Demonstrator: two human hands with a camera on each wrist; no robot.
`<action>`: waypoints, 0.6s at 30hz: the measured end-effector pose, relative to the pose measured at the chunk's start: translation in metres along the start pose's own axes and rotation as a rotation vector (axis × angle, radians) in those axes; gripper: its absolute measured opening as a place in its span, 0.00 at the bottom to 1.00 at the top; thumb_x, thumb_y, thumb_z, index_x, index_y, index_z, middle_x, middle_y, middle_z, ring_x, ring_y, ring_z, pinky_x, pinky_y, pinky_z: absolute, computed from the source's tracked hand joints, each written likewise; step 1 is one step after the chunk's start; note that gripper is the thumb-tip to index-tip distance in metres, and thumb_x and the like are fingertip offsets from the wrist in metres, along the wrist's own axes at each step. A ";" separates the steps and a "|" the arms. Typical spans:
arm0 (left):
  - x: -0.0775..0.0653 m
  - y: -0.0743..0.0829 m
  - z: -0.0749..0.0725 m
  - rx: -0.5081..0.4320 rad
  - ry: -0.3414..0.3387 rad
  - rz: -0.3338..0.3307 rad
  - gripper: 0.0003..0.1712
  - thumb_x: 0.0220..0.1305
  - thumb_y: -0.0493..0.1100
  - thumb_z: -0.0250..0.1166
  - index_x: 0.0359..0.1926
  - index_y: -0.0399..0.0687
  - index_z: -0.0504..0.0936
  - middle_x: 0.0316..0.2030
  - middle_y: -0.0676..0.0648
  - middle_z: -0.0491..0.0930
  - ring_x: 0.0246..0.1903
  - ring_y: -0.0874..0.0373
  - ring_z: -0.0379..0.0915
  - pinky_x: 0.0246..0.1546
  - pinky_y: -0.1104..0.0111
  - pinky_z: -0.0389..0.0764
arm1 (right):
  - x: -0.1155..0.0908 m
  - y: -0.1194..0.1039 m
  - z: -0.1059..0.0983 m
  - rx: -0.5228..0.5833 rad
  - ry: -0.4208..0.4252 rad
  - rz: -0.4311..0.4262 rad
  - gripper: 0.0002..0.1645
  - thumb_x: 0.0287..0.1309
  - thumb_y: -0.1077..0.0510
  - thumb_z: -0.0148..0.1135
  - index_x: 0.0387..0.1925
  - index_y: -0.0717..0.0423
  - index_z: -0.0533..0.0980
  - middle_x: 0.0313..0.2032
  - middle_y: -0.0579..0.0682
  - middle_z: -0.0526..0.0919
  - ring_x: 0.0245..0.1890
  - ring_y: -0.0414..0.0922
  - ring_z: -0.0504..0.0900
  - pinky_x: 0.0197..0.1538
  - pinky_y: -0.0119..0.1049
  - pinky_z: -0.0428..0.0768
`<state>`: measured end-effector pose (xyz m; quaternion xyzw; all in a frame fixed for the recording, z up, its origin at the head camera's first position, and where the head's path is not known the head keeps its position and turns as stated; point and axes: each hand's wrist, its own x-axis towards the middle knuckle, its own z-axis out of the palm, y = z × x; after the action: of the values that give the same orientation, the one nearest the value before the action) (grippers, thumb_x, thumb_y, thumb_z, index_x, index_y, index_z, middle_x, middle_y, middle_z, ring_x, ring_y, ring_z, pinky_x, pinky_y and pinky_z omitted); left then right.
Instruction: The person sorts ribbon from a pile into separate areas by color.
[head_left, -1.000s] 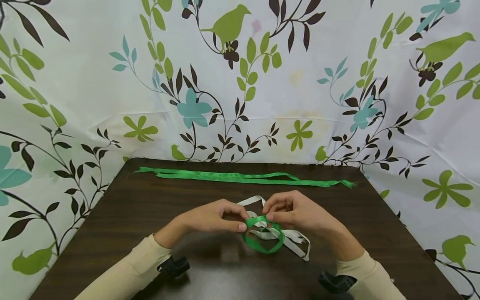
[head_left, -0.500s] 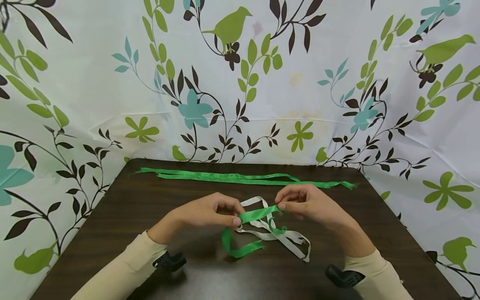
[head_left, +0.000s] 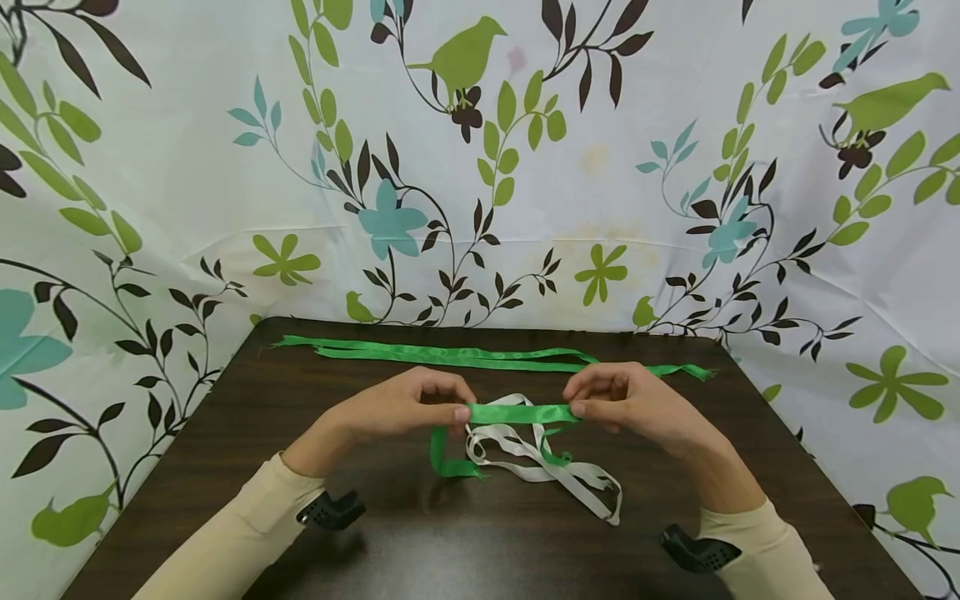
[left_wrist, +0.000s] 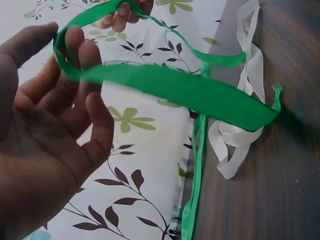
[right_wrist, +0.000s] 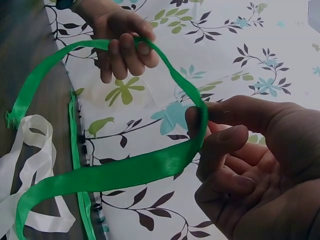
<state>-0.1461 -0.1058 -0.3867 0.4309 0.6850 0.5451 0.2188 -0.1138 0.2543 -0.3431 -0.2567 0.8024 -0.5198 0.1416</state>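
A short green ribbon (head_left: pixel 521 413) is stretched level between the two hands, above the table. The left hand (head_left: pixel 401 404) pinches it between thumb and fingertips, and one frayed tail hangs down on that side. On the other side the right hand (head_left: pixel 637 408) pinches it too, its second tail dangling behind. In the left wrist view the ribbon (left_wrist: pixel 165 87) curves past the thumb and fingers; the right wrist view shows the ribbon (right_wrist: pixel 140 167) bending round the fingertips. Beneath the hands a tangled white ribbon (head_left: pixel 577 487) lies on the table.
Several long green ribbons (head_left: pixel 442 356) lie along the far edge of the dark wooden table (head_left: pixel 420 550). A white cloth (head_left: pixel 525 183) printed with leaves and birds hangs behind it. Black wrist cameras (head_left: pixel 330 510) are worn at both cuffs.
The hands have moved apart, left hand leftward and right hand rightward. The green ribbon went from a loop to a straight span with loose tails. The white ribbon has stayed put.
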 end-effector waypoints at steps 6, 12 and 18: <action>-0.001 -0.003 -0.006 -0.041 0.111 -0.048 0.09 0.75 0.45 0.62 0.47 0.45 0.84 0.38 0.37 0.81 0.42 0.34 0.74 0.43 0.56 0.78 | -0.001 0.002 -0.004 -0.012 -0.018 0.034 0.11 0.65 0.60 0.69 0.47 0.60 0.82 0.35 0.60 0.84 0.27 0.44 0.76 0.28 0.40 0.76; -0.004 -0.002 -0.013 -0.020 0.192 -0.062 0.10 0.75 0.45 0.64 0.46 0.44 0.84 0.37 0.37 0.81 0.43 0.36 0.76 0.46 0.54 0.77 | -0.002 0.002 -0.007 0.010 -0.083 0.056 0.14 0.66 0.60 0.69 0.51 0.63 0.82 0.39 0.61 0.85 0.40 0.52 0.83 0.44 0.44 0.81; -0.007 0.003 -0.019 -0.050 0.218 -0.040 0.10 0.75 0.44 0.63 0.44 0.41 0.82 0.36 0.32 0.78 0.40 0.36 0.75 0.44 0.54 0.77 | -0.003 0.002 -0.009 -0.024 -0.154 0.045 0.13 0.66 0.59 0.68 0.50 0.58 0.83 0.37 0.59 0.84 0.35 0.51 0.80 0.40 0.43 0.80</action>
<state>-0.1553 -0.1222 -0.3791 0.3496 0.6996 0.6011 0.1644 -0.1166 0.2634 -0.3411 -0.2797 0.8008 -0.4855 0.2115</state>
